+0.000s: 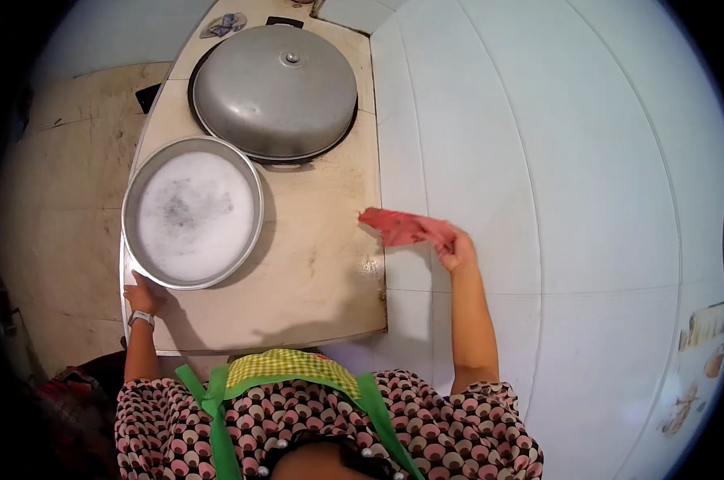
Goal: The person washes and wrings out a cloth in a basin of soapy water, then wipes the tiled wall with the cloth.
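Note:
A red cloth [406,228] hangs sideways from my right hand [456,250], whose fingers are closed on one end of it. The cloth is in front of the tiled wall, and its free end reaches over the counter's right edge. My left hand [143,297], with a watch at the wrist, is at the counter's left edge, just below a round metal basin [256,196]. Its fingers look apart with nothing in them; whether they touch the basin I cannot tell. White foam [194,212] with a greyish patch in the middle fills the basin.
Behind the basin, a large domed metal lid [274,96] covers a dark pan [192,96] on the counter [314,272]. A crumpled cloth [224,25] lies at the far left corner. The tiled wall [490,200] rises close on the right.

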Tool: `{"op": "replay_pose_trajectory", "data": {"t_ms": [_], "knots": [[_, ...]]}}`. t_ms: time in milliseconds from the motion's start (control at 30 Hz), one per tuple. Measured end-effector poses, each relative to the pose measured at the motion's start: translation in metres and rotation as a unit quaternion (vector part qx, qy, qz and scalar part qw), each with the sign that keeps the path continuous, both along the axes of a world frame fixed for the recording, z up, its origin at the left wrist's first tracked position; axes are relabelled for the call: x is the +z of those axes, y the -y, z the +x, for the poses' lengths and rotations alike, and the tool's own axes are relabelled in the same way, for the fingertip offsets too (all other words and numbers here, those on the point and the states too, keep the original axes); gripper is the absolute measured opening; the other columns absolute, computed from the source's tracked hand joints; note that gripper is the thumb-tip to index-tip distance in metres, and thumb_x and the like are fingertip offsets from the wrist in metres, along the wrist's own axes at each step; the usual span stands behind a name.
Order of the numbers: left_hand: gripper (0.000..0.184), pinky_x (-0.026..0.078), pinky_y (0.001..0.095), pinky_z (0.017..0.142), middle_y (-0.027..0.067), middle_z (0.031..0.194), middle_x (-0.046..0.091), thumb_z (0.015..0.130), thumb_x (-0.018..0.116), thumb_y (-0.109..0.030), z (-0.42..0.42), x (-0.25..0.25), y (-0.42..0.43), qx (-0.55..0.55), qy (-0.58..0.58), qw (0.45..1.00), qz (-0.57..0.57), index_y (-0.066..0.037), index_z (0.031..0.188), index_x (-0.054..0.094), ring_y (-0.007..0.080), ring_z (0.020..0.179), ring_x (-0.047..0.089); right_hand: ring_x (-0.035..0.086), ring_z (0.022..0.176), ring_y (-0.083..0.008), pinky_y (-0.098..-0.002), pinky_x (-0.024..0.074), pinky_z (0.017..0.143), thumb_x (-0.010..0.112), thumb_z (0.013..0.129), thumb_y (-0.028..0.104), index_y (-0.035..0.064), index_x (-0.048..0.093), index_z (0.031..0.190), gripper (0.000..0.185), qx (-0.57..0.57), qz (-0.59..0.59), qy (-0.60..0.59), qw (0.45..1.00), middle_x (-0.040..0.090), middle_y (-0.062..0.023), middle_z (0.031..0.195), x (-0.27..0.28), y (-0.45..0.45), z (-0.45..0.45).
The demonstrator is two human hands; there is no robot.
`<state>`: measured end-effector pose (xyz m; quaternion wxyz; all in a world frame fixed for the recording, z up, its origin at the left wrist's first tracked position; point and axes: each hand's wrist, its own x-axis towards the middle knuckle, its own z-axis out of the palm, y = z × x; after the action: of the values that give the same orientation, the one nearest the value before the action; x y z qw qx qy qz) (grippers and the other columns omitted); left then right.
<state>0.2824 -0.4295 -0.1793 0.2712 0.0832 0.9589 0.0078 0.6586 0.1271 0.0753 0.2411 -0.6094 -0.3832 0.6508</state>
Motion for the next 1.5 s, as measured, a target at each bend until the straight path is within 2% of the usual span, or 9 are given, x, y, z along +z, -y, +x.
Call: {"op": "replay_pose_trajectory", "data": {"t_ms": [300,467,633,1067,1133,1333,1400,1467,1500], "knots": [[0.117,0.025,0.0481,0.105,0.0432,0.132,0.019,0.058,0.079,-0.021,0.007,0.021,-0.014,0.026,0.031,0.999,-0.013,-0.007,0.143,-0.001,0.0537,0.124,0.025,0.052,0.099,-0.0205,-0.034,0.0442,0.086,0.058,0.082,0.0,-0.0035,0.048,0.116,0.036,0.008,0.456,-0.188,0.87,0.054,-0.0106,0.101,0.157,0.006,-0.032],[0.116,0.026,0.05,0.104,0.0446,0.13,0.022,0.059,0.078,-0.027,0.001,-0.003,0.0,-0.023,0.03,0.999,-0.01,-0.004,0.142,0.001,0.0537,0.123,0.027,0.046,0.114,-0.0304,-0.0388,0.0391,0.095,0.056,0.073,-0.001,0.0047,0.053,0.118,0.045,0.085,0.827,0.441,0.339,0.036,-0.0141,0.136,0.245,-0.012,-0.056],[0.123,0.031,0.0494,0.1,0.041,0.12,0.039,0.051,0.083,-0.032,-0.004,-0.041,0.03,-0.037,-0.002,0.996,0.079,-0.004,0.142,0.004,0.0502,0.114,0.04,0.044,0.116,-0.0224,-0.0351,0.0373,0.093,0.048,0.078,0.005,0.0096,0.05,0.124,0.046,0.095,0.723,0.656,0.195,0.035,-0.0004,0.141,0.267,-0.048,-0.082],[0.063,0.045,0.0383,0.09,0.0121,0.121,0.047,0.075,0.067,-0.022,-0.006,-0.044,0.036,-0.062,0.035,0.946,0.316,0.0,0.123,0.033,0.0264,0.106,0.051,0.055,0.084,-0.0194,-0.0309,0.0438,0.076,0.051,0.078,0.011,-0.0042,0.048,0.122,0.046,0.249,0.691,0.639,0.228,0.051,-0.01,0.124,0.144,-0.149,-0.159],[0.052,0.046,0.0409,0.09,0.0113,0.12,0.046,0.084,0.058,-0.023,0.003,0.0,0.005,0.327,0.268,0.644,0.638,-0.002,0.123,0.032,0.0262,0.11,0.049,0.054,0.101,-0.0284,-0.0357,0.0402,0.09,0.053,0.076,0.0,-0.002,0.04,0.128,0.054,0.263,0.716,0.573,0.3,0.055,-0.0184,0.112,0.094,-0.148,-0.167],[0.043,0.045,0.0474,0.09,0.0129,0.123,0.044,0.089,0.05,-0.026,0.001,-0.024,0.01,0.395,0.275,0.552,0.682,-0.011,0.126,0.034,0.029,0.113,0.047,0.047,0.109,-0.0266,-0.0333,0.0355,0.095,0.052,0.074,0.006,-0.0098,0.043,0.124,0.052,0.389,0.682,0.551,0.284,0.047,-0.0166,0.126,-0.057,-0.114,-0.122],[0.041,0.044,0.0482,0.091,0.0138,0.125,0.044,0.091,0.045,-0.023,0.006,-0.016,0.019,0.09,0.108,0.824,0.549,-0.008,0.128,0.034,0.0291,0.113,0.047,0.048,0.107,-0.0259,-0.0338,0.0352,0.094,0.051,0.076,0.006,-0.0076,0.047,0.121,0.048,0.398,0.693,0.505,0.327,0.047,-0.014,0.127,-0.108,-0.137,-0.107],[0.052,0.038,0.0489,0.096,0.0163,0.125,0.046,0.083,0.057,-0.024,-0.005,-0.045,0.027,0.424,0.308,0.515,0.678,-0.006,0.127,0.038,0.0324,0.114,0.045,0.048,0.107,-0.0252,-0.0332,0.0348,0.093,0.049,0.077,0.006,-0.0046,0.049,0.12,0.045,0.445,0.656,0.54,0.282,0.047,-0.0116,0.127,-0.086,-0.118,-0.105],[0.061,0.036,0.0486,0.097,0.0178,0.124,0.047,0.075,0.065,-0.025,-0.012,-0.082,0.048,0.239,0.195,0.756,0.577,-0.005,0.127,0.04,0.035,0.113,0.045,0.045,0.113,-0.0275,-0.0331,0.0343,0.098,0.048,0.08,0.003,-0.0057,0.042,0.125,0.046,0.43,0.665,0.461,0.402,0.051,-0.0193,0.119,-0.077,-0.117,-0.101]]}}
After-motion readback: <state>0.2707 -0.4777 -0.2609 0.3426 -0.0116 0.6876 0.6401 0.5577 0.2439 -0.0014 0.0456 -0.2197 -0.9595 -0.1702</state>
